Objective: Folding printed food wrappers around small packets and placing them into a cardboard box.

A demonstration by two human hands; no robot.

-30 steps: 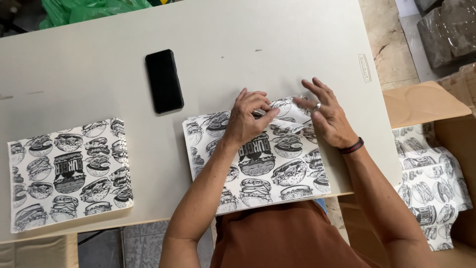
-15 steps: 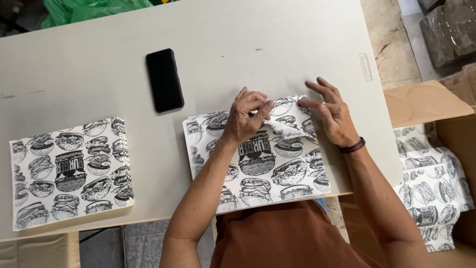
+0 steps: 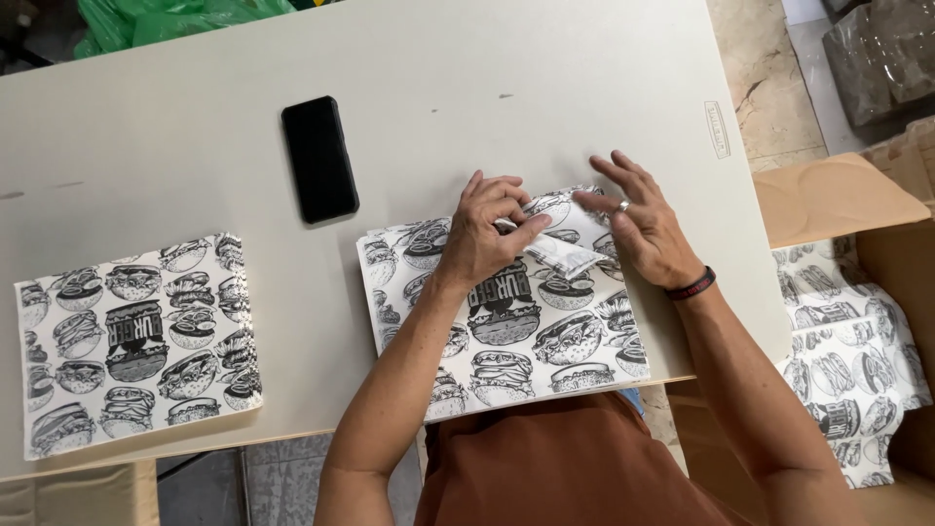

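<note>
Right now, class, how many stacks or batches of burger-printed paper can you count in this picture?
3. One stack lies at the table's left edge, one sits under both hands, and a batch fills the cardboard box on the right; more may be hidden there.

Our two bare forearms reach far over the table, left hand [image 3: 484,234] pinching with curled fingers, right hand [image 3: 641,226] flat, fingers spread, wrist banded.

On the desk [image 3: 584,88] a phone [image 3: 318,159] lies at the far side, between two paper sheets nearer the edge: one sheet [image 3: 131,341] at the left, another [image 3: 506,312] in the middle (both hands rest on its far corner). A cardboard box [image 3: 857,292] stands right of the desk, with more sheets [image 3: 847,360] inside.
</note>
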